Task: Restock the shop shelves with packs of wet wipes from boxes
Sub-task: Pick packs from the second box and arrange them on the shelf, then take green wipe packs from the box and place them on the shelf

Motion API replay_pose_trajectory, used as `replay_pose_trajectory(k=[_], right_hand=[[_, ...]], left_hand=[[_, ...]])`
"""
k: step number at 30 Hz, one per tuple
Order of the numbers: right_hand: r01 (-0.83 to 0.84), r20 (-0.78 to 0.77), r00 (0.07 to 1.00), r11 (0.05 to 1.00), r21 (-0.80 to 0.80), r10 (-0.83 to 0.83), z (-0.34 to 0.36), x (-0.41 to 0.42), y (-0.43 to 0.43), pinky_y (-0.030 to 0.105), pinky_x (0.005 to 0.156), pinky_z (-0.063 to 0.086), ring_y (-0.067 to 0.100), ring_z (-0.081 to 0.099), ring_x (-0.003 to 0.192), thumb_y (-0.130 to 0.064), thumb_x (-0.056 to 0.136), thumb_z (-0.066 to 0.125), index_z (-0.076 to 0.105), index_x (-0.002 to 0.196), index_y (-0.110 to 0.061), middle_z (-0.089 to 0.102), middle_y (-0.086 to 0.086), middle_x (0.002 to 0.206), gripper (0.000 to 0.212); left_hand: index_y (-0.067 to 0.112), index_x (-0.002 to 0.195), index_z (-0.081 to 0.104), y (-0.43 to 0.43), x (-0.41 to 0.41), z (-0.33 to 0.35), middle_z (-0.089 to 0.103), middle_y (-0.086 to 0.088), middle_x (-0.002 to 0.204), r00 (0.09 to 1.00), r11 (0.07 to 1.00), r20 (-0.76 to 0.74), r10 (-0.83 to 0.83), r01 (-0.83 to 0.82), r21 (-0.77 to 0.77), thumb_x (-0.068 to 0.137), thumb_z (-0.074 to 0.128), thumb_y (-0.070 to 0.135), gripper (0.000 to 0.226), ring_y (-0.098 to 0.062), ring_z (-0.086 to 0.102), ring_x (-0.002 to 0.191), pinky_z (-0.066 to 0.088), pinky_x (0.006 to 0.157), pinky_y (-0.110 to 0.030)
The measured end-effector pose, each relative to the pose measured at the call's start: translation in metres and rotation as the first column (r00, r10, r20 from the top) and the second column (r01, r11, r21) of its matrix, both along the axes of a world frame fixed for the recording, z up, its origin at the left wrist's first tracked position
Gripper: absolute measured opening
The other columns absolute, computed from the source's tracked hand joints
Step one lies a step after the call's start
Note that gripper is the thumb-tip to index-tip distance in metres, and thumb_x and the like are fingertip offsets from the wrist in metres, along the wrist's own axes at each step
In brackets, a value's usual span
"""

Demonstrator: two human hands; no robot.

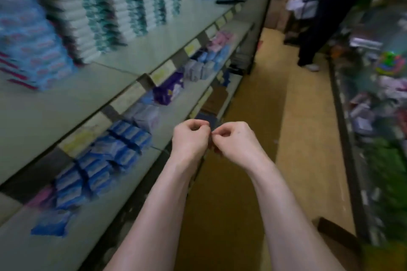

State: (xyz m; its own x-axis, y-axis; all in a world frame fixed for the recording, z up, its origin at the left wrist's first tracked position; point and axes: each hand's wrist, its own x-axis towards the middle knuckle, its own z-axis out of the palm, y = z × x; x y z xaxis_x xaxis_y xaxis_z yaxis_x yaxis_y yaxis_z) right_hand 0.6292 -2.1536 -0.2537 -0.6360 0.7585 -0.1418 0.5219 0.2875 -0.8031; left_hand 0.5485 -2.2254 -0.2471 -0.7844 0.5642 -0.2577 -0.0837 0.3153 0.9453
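My left hand (190, 138) and right hand (234, 141) meet over the floor (253, 99), fingers curled, thumbs touching. I cannot tell whether they pinch anything. Wipes (123, 4) stand in stacked columns on the upper shelf (154, 50), presumably to save room.

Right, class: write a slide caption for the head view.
Shop aisle: left hand and right hand, fingers curled, close together beside shelves of stacked packs.

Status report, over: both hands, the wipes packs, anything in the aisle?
Left hand and right hand curled, touching, no pack held; a small thing in the grip, cannot tell. Wipes packs stacked on upper shelf. Person standing down the aisle.
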Motion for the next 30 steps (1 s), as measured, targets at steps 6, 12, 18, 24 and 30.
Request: replay_pose_trajectory(k=[6, 12, 18, 24, 30], right_hand=[[0.334, 0.018, 0.943, 0.938, -0.094, -0.334, -0.028, 0.118, 0.029, 0.04, 0.072, 0.06, 0.021, 0.066, 0.074, -0.023, 0.087, 0.061, 0.065, 0.07, -0.025, 0.067, -0.001, 0.074, 0.018], [0.59, 0.039, 0.806, 0.794, -0.144, -0.591, -0.046, 0.271, 0.04, 0.045, 0.075, 0.058, 0.024, 0.068, 0.078, -0.026, 0.085, 0.06, 0.064, 0.064, -0.022, 0.069, -0.001, 0.072, 0.022], [0.743, 0.052, 0.663, 0.647, -0.173, -0.747, -0.07, 0.429, 0.033, 0.049, 0.078, 0.057, 0.031, 0.068, 0.082, -0.028, 0.08, 0.063, 0.063, 0.061, -0.021, 0.07, 0.005, 0.069, 0.02], [0.841, 0.125, 0.532, 0.506, -0.191, -0.838, -0.101, 0.56, 0.02, 0.05, 0.072, 0.058, 0.029, 0.069, 0.07, -0.015, 0.082, 0.059, 0.063, 0.059, -0.008, 0.068, 0.009, 0.061, 0.024], [0.914, 0.193, 0.36, 0.303, -0.271, -0.913, -0.138, 0.643, 0.009, 0.045, 0.072, 0.059, 0.018, 0.068, 0.064, -0.025, 0.076, 0.061, 0.069, 0.06, -0.027, 0.067, -0.001, 0.055, 0.018]], left_hand=[[0.024, 0.098, 0.064, 0.045, 0.101, -0.01, 0.065, -0.001, 0.088, 0.959, 0.958, 0.019, -0.281, 0.282, -0.056, 0.097, 0.054, 0.018, 0.012, -0.012, 0.061, 0.075, 0.052, 0.06, -0.023], [0.018, 0.097, 0.065, 0.081, 0.242, -0.026, 0.064, -0.002, 0.078, 0.862, 0.853, 0.063, -0.503, 0.507, -0.126, 0.096, 0.053, 0.013, 0.014, -0.012, 0.054, 0.061, 0.049, 0.059, -0.025], [0.013, 0.102, 0.065, 0.099, 0.395, -0.056, 0.059, 0.0, 0.072, 0.728, 0.699, 0.182, -0.661, 0.686, -0.204, 0.096, 0.05, 0.01, 0.016, -0.011, 0.053, 0.058, 0.044, 0.048, -0.022], [0.018, 0.078, 0.055, 0.103, 0.524, -0.1, 0.051, 0.0, 0.064, 0.573, 0.533, 0.323, -0.753, 0.82, -0.211, 0.096, 0.049, 0.011, 0.02, -0.01, 0.047, 0.05, 0.039, 0.045, -0.018], [0.018, 0.079, 0.056, 0.117, 0.588, -0.146, 0.053, -0.002, 0.071, 0.535, 0.454, 0.427, -0.729, 0.845, -0.283, 0.094, 0.056, 0.016, 0.016, -0.014, 0.052, 0.057, 0.044, 0.054, -0.025]])
